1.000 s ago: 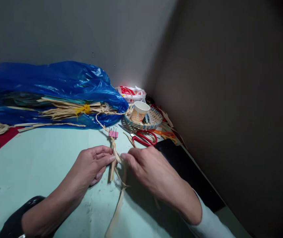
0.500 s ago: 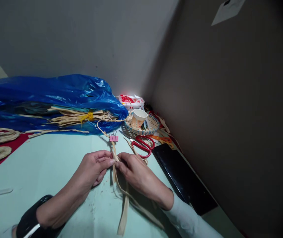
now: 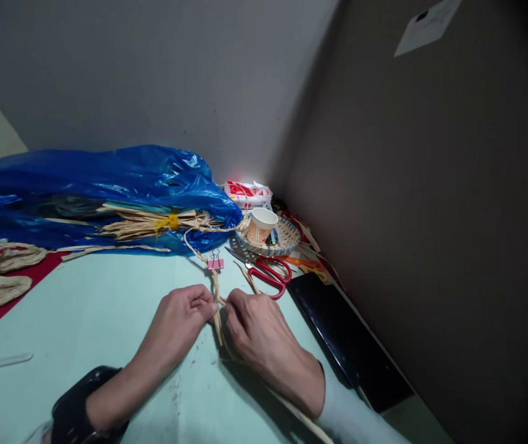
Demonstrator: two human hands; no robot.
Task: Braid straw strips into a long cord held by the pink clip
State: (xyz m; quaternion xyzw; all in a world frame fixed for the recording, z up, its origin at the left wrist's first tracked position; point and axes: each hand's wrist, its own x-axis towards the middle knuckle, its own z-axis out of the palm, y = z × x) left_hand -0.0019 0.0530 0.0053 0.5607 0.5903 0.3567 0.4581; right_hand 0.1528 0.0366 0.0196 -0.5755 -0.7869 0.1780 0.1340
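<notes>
Left fingers (image 3: 204, 303) pinch the straw braid (image 3: 215, 283), right fingers (image 3: 235, 313) a strand (image 3: 222, 301) just beside it

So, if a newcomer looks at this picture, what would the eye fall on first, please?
Probably the big, shiny blue plastic bag at the back left, with a yellow-tied bundle of pale strips at its front. Next, near the middle, the left hand and right hand pinch a pale strand below a pink clip. Red-handled scissors lie just beyond the right hand.

Pale green tabletop (image 3: 106, 314): blue plastic bag (image 3: 106, 172), woven basket (image 3: 289, 235), red-handled scissors (image 3: 270, 277), black slab (image 3: 347, 342), red sheet (image 3: 40, 274).
</notes>
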